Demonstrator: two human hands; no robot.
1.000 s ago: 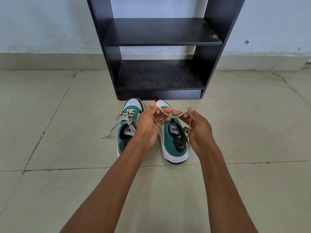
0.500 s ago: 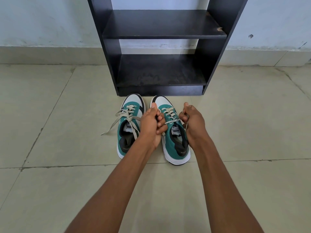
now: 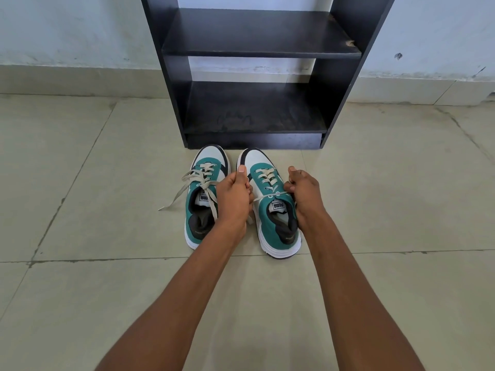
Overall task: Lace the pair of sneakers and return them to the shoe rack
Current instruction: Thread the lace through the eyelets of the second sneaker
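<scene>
Two sneakers sit side by side on the tiled floor (image 3: 107, 303), toes pointed at the foot of the black shoe rack (image 3: 254, 108), and I would guess they are parked there so that each can go straight onto a shelf once its lace is done. The person is working on the right sneaker (image 3: 273, 207): the left hand (image 3: 235, 199) is closed in a fist around one end of its lace (image 3: 265, 195), thumb standing up, and the right hand (image 3: 302, 191) is closed on the other end at the shoe's far side. The lace runs taut across the top eyelets between the two fists, which looks to me like pulling outward to snug the crossings before a knot. The left sneaker (image 3: 203, 199), just beside it, is threaded through its eyelets but its lace ends (image 3: 182, 188) lie loose, one trailing out over the tile, so tying seems left to do there. By count: two sneakers, two hands, both busy on one shoe, and two rack shelves in view, both bare, with nothing put back so far
</scene>
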